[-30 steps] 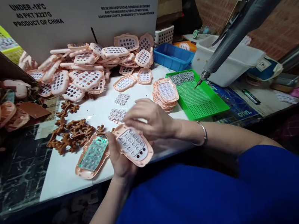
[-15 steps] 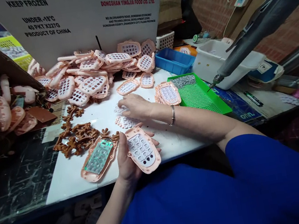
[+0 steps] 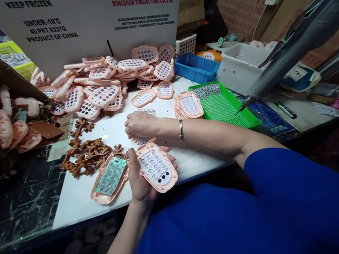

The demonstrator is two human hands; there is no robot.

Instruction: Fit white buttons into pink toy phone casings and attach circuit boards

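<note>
My left hand [image 3: 141,181] holds a pink shell [image 3: 157,167] fitted with a white keypad, its inner side up. To its left, a second pink shell with a green circuit board [image 3: 112,177] lies on the white board. My right hand [image 3: 141,125] is curled over small clear keypad pieces [image 3: 142,140]; whatever its fingers pinch is hidden. Brown branched parts [image 3: 86,153] lie left of my hands. A stack of pink shells with keypads [image 3: 189,104] sits right of my right wrist.
Many pink shells [image 3: 105,96] are heaped before a white carton [image 3: 86,28]. At right are a green tray [image 3: 228,111] of screws, a blue bin [image 3: 197,71], a white tub [image 3: 238,73] and a hanging electric screwdriver [image 3: 292,47] over the table's right side.
My right hand has shifted slightly left, and its fingers are more curled. The shell in my left hand has moved a little left and up. The screwdriver has swung slightly.
</note>
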